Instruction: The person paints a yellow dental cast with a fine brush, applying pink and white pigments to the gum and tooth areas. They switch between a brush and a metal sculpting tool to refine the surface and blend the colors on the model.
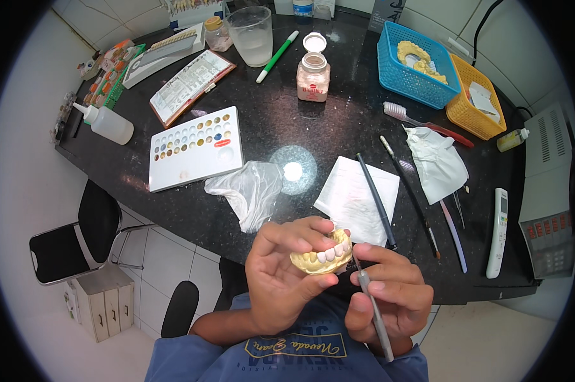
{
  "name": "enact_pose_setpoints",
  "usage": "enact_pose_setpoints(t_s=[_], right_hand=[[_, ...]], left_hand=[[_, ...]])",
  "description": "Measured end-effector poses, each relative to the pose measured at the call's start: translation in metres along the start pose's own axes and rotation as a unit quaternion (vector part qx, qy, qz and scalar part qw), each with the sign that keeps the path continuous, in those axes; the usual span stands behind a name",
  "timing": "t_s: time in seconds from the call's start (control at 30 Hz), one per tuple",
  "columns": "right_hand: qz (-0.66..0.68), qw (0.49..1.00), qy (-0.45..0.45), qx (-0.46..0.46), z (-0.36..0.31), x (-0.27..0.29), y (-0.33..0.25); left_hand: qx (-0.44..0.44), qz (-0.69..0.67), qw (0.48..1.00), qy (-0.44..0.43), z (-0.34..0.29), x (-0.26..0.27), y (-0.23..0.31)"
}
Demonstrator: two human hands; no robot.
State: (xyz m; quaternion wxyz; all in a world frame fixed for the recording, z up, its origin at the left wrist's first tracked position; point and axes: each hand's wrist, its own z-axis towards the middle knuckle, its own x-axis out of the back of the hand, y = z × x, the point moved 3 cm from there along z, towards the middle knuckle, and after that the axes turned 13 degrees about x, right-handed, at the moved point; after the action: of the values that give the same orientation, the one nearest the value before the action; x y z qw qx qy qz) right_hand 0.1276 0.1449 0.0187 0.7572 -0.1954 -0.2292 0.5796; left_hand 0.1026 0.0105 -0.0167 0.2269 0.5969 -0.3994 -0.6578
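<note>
Between the thumb and fingers of my left hand (281, 274) is a yellow plaster dental model (313, 265), with a row of pinkish-white teeth along its front. My right hand (396, 293) grips a grey metal carving tool (376, 318) like a pen. The thin tip of the tool is close to the right side of the model; whether it touches cannot be made out. Just beyond my hands, a folded white paper towel (345, 200) lies on the dark table, with a dark slim handle (378, 202) across it. A crumpled clear plastic bag (252, 191) is nearby.
A palette of coloured wells (198, 149) stands left on the black table (268, 121). Farther back are an open jar of pink powder (313, 79), a plastic cup (250, 38) and a blue basket (415, 83) with plaster models. Brushes (411, 197) and a white remote (498, 232) lie right.
</note>
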Motion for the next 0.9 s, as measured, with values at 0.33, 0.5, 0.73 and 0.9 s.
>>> enact_pose_setpoints(t_s=[0.33,0.5,0.73,0.9], right_hand=[[0.019,1.000,-0.017,-0.001,-0.0013,0.0004,-0.0008],[0.021,1.000,-0.019,-0.009,-0.0011,-0.0007,-0.0006],[0.031,0.999,-0.021,-0.025,-0.0002,0.0001,-0.0006],[0.041,0.999,-0.011,-0.034,-0.0020,-0.0002,-0.0005]], left_hand=[[-0.056,0.030,0.998,-0.021,0.0014,0.0003,-0.0026],[-0.064,0.030,0.997,-0.029,0.0020,0.0006,-0.0013],[-0.075,0.027,0.996,-0.030,0.0015,0.0005,-0.0019],[-0.114,-0.009,0.992,-0.055,0.0030,0.0023,-0.0047]])
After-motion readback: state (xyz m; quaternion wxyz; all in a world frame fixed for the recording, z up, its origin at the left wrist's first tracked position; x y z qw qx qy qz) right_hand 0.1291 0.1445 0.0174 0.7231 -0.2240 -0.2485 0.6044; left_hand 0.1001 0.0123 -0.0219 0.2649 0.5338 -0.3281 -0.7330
